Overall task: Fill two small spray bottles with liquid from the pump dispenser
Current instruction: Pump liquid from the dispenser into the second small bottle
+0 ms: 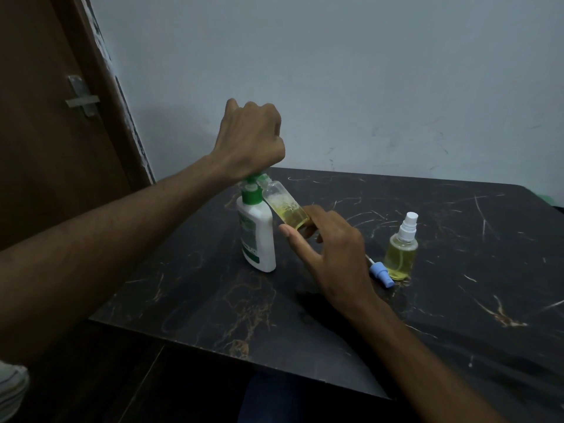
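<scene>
Dark marbled bench (457, 300) carries the pump dispenser (258, 236), pressed by the closed left hand (250, 141), while the right hand (332, 254) pinches a tilted spray bottle (285, 206) whose neck could slip off the nozzle and spill.

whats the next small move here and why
Probably press the pump again. The left hand sits on the head of the pump dispenser, and the right hand holds the open bottle tilted with its mouth at the nozzle. It looks under half full, while the capped spray bottle on the table holds more.
</scene>
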